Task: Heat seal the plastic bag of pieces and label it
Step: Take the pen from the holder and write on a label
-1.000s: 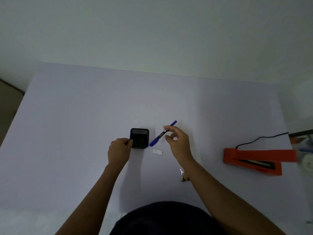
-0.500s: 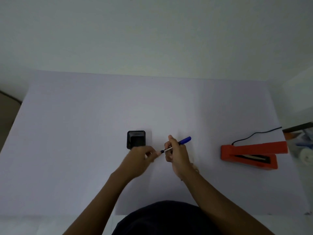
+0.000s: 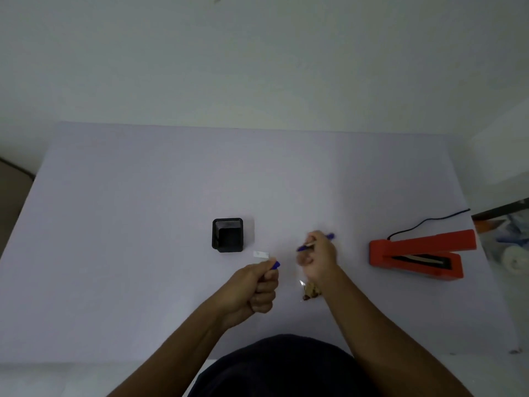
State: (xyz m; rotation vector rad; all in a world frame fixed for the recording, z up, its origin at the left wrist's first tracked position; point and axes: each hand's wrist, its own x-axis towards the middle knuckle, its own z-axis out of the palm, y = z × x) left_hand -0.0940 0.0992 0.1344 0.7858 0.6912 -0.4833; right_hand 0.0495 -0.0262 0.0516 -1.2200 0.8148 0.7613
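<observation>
Holder sat left, no hand on it now, label just beside it. Left hand had pulled the cap off since half a second earlier and pinched it, fingers curled. Right hand gripped the pen, tip probably bared, though blurred. Bag lay under the right wrist. Sealer sat well right, untouched. Writing the label looked next.

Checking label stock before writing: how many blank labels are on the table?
1. The label lies flat between the pen holder and the left hand. More could be hidden under the hands or arms.
</observation>
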